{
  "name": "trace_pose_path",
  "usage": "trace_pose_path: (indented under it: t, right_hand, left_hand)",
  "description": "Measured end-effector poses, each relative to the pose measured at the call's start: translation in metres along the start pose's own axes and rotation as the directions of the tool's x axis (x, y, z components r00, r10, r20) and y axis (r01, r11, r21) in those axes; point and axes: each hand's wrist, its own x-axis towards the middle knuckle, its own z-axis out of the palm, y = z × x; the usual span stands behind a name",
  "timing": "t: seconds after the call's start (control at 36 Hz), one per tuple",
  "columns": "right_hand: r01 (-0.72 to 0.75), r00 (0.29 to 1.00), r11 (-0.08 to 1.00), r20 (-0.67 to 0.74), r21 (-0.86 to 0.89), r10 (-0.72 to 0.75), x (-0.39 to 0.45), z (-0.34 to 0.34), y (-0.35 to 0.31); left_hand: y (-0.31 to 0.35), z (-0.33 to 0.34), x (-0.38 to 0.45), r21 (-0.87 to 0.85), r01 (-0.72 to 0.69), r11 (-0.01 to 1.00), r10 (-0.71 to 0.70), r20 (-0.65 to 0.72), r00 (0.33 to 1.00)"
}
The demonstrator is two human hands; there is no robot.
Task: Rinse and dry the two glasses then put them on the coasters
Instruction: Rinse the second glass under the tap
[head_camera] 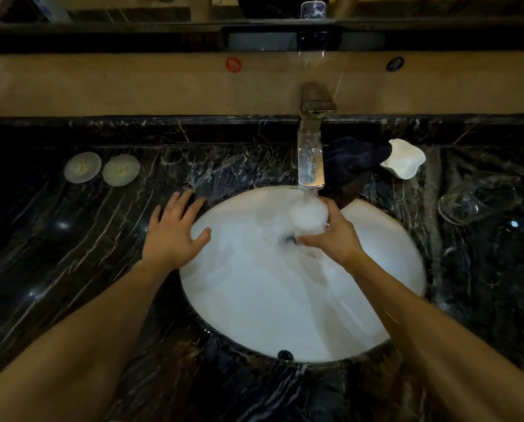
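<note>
Two glasses (309,213) (476,202), two coasters (82,166) (121,170).

Two glasses (309,216) (475,201), two coasters (82,166) (121,169), one tap (311,141), one dark cloth (356,158), one white dish (405,159).

Dark cloth (356,161) beside white dish (405,159) (touching), behind basin (254,300).

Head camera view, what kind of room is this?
Likely a bathroom vanity: a white oval sink set under a dark marble counter, a running faucet, and a mirror along the wall.
</note>
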Motion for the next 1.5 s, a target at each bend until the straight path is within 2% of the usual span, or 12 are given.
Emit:
trace_pose_path:
  t: [0.11, 0.22, 0.33, 0.44, 0.61, 0.69, 0.75, 0.81, 0.89, 1.08, 1.28, 1.5]
  right_hand:
    - [-0.041, 0.999, 0.997, -0.02, 0.069, 0.043, -0.003, 0.003, 0.002]
    - [-0.03, 1.0, 0.999, 0.003, -0.024, 0.03, -0.003, 0.002, -0.001]
    - [-0.033, 0.997, 0.998, -0.065, -0.05, 0.03, 0.001, -0.003, -0.001]
    - [0.014, 0.997, 0.974, 0.075, -0.226, 0.003, 0.003, -0.007, -0.004]
    - [-0.015, 1.0, 1.0, 0.012, 0.0, 0.015, 0.005, 0.005, 0.0]
    - [-0.001, 1.0, 1.0, -0.006, 0.03, 0.001, 0.005, 0.007, -0.001]
    - [0.042, 0.999, 0.999, -0.028, -0.009, -0.042, 0.006, 0.007, -0.004]
    - [0.102, 0.993, 0.984, -0.039, -0.145, -0.108, 0.006, 0.006, -0.009]
    - [0.144, 0.987, 0.917, -0.017, -0.372, -0.161, 0.007, 0.004, -0.013]
    - [0.145, 0.974, 0.706, -0.024, -0.694, -0.223, 0.008, 0.003, -0.021]
    - [0.117, 0.988, 0.473, 0.054, -0.873, -0.145, -0.001, -0.002, -0.015]
    - [0.137, 0.99, 0.157, 0.131, -0.978, -0.043, -0.002, -0.011, -0.016]
  left_hand:
    - [-0.001, 0.017, -0.013, -0.003, 0.062, 0.998, -0.062, -0.009, 0.998]
    - [-0.002, 0.02, -0.014, -0.006, 0.071, 0.997, -0.071, -0.033, 0.997]
    - [-0.001, 0.019, -0.013, -0.04, 0.072, 0.997, -0.074, -0.054, 0.996]
    - [0.0, 0.017, -0.013, -0.043, 0.068, 0.997, -0.071, -0.058, 0.996]
    - [-0.001, 0.017, -0.013, -0.049, 0.062, 0.997, -0.065, -0.057, 0.996]
    - [-0.002, 0.019, -0.012, -0.041, 0.063, 0.997, -0.065, -0.057, 0.996]
    - [-0.002, 0.019, -0.012, -0.033, 0.066, 0.997, -0.068, -0.059, 0.996]
    - [-0.002, 0.019, -0.012, -0.034, 0.068, 0.997, -0.07, -0.059, 0.996]
    - [-0.001, 0.019, -0.012, -0.031, 0.066, 0.997, -0.067, -0.059, 0.996]
    - [-0.001, 0.018, -0.012, -0.021, 0.068, 0.997, -0.069, -0.059, 0.996]
    - [-0.001, 0.019, -0.012, -0.028, 0.063, 0.998, -0.065, -0.066, 0.996]
    - [-0.001, 0.018, -0.012, -0.018, 0.069, 0.997, -0.07, -0.061, 0.996]
